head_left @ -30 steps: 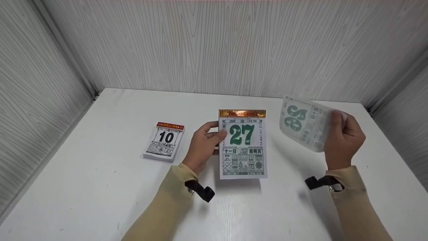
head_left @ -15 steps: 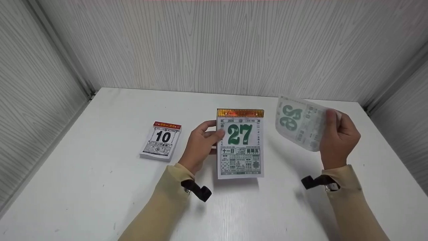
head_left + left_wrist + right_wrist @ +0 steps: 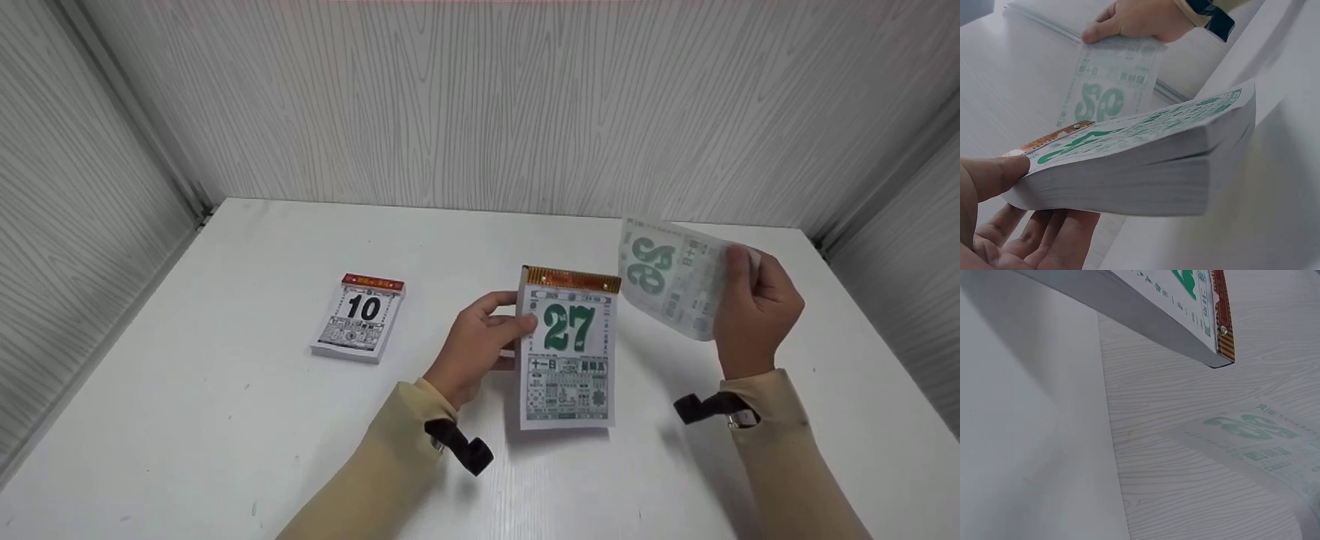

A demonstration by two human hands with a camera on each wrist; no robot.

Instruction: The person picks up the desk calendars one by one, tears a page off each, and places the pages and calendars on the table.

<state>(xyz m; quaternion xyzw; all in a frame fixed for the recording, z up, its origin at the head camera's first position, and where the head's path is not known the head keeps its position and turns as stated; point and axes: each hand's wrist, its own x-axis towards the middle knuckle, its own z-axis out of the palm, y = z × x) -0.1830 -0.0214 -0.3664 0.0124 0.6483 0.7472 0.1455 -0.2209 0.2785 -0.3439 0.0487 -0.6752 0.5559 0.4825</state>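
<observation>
My left hand (image 3: 480,345) grips the left edge of a thick tear-off calendar (image 3: 568,390), thumb on its front page and fingers behind. The page shows a green 27 under a gold and red top strip. In the left wrist view the calendar pad (image 3: 1129,185) hangs above the table, its many sheets seen edge-on. My right hand (image 3: 757,311) pinches a loose, thin calendar page (image 3: 667,281) between thumb and fingers, to the right of the calendar. Its green print shows through reversed. In the right wrist view that page (image 3: 1264,444) curves at the lower right; the right hand is hardly visible there.
A smaller tear-off calendar (image 3: 360,322) with a red top strip and a black 10 lies on the white table (image 3: 187,420), left of my left hand. Wood-grain panels (image 3: 480,105) stand behind the table and at both sides.
My left hand has moved the calendar to the right and nearer to me, tilting it slightly clockwise. The right hand still holds the loose page, almost in place.
</observation>
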